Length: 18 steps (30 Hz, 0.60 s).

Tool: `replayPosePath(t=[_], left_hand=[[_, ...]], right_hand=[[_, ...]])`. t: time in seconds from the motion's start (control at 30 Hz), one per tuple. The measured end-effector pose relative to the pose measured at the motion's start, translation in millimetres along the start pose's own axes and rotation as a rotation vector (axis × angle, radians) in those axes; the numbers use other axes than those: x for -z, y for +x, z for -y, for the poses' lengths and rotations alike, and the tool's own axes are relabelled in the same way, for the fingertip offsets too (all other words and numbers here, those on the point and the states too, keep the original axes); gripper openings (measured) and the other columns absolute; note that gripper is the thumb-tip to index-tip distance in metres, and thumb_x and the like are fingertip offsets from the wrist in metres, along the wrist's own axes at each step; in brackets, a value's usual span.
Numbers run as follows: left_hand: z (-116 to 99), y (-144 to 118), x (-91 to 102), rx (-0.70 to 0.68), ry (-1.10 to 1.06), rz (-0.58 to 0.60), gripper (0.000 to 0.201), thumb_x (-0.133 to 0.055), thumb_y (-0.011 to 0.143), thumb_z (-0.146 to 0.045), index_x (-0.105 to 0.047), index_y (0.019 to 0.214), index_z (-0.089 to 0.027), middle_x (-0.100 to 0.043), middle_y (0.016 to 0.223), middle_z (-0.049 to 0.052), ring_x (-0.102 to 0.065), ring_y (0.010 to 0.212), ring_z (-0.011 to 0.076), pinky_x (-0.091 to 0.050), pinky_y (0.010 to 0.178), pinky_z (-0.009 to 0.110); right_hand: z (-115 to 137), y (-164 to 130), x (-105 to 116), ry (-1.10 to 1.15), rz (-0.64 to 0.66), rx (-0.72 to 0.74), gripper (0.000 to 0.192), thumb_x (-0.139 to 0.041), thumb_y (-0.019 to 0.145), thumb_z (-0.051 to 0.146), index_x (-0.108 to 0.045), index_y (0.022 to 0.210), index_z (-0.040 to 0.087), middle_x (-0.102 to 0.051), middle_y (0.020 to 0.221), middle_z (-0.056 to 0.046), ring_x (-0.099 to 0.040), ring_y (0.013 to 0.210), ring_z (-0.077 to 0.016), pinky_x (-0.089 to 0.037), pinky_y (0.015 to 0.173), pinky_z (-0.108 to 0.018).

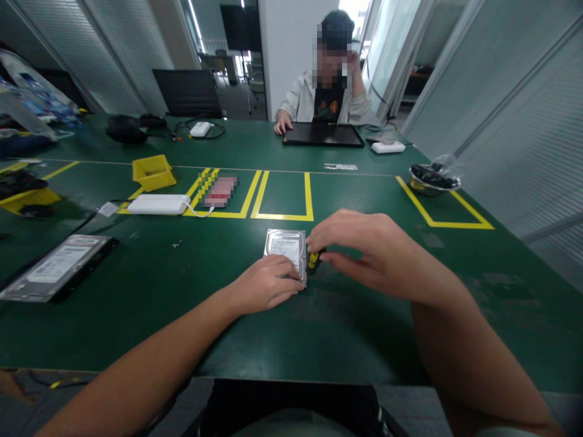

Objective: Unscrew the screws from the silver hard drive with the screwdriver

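A silver hard drive (pixel 288 241) with a white label lies flat on the green table. My left hand (pixel 266 282) covers its lower part, fingers curled over it to the right edge, holding it in place. Just right of the drive, my right hand (pixel 364 249) pinches a short black-and-yellow tool (pixel 313 261) between thumb and fingers. It looks like a screwdriver handle, close beside the drive's right edge; its tip is not visible.
At left lies a larger drive (pixel 59 267). Beyond it are a white power strip (pixel 158 204), a yellow bin (pixel 153 172) and a blurred-out phone-like object (pixel 221 192). A metal bowl (pixel 435 181) of dark items stands at right. Across the table, a person (pixel 298 100) touches a black panel (pixel 323 134).
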<state>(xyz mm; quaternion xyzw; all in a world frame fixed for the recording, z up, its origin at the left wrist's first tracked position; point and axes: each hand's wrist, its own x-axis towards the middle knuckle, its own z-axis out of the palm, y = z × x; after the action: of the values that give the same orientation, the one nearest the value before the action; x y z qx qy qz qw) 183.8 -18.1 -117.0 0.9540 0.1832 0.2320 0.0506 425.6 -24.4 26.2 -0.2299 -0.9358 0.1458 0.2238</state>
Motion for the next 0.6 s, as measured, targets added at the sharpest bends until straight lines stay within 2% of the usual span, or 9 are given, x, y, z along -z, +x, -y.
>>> replayPosePath(t=[0.13, 0.27, 0.4, 0.6], left_hand=[[-0.1, -0.5, -0.2, 0.002, -0.004, -0.006, 0.02, -0.054, 0.097, -0.025, -0.071, 0.106, -0.022, -0.07, 0.104, 0.007, -0.061, 0.101, 0.0218, -0.049, 0.089, 0.038], [-0.5, 0.4, 0.8, 0.0, -0.003, -0.005, 0.02, -0.054, 0.097, -0.025, -0.071, 0.106, -0.021, -0.07, 0.104, 0.007, -0.061, 0.101, 0.022, -0.049, 0.089, 0.038], [-0.3, 0.6, 0.5, -0.003, 0.0, -0.008, 0.02, -0.054, 0.097, -0.025, -0.071, 0.106, -0.021, -0.07, 0.103, 0.007, -0.062, 0.1, 0.0219, -0.049, 0.089, 0.038], [0.2, -0.3, -0.4, 0.0, -0.012, 0.004, 0.02, -0.054, 0.096, -0.025, -0.071, 0.107, -0.021, -0.07, 0.104, 0.007, -0.061, 0.102, 0.0223, -0.048, 0.09, 0.038]], right_hand=[[0.3, -0.5, 0.7, 0.03, -0.001, 0.018, 0.024, -0.053, 0.088, 0.006, -0.064, 0.105, 0.018, -0.068, 0.108, -0.005, -0.061, 0.102, -0.0166, -0.046, 0.092, -0.031], [1.3, -0.2, 0.6, 0.043, 0.001, 0.007, 0.016, -0.058, 0.088, 0.009, -0.066, 0.098, 0.017, -0.063, 0.113, -0.007, -0.059, 0.102, -0.0156, -0.046, 0.088, -0.028], [0.9, 0.4, -2.0, 0.014, -0.031, -0.02, 0.005, -0.06, 0.09, 0.014, -0.065, 0.091, 0.017, -0.062, 0.103, -0.006, -0.058, 0.092, -0.0148, -0.046, 0.08, -0.026], [0.0, 0.8, -2.7, -0.014, -0.01, -0.016, 0.01, -0.058, 0.089, 0.011, -0.062, 0.096, 0.017, -0.066, 0.099, -0.005, -0.059, 0.092, -0.0161, -0.045, 0.082, -0.028]])
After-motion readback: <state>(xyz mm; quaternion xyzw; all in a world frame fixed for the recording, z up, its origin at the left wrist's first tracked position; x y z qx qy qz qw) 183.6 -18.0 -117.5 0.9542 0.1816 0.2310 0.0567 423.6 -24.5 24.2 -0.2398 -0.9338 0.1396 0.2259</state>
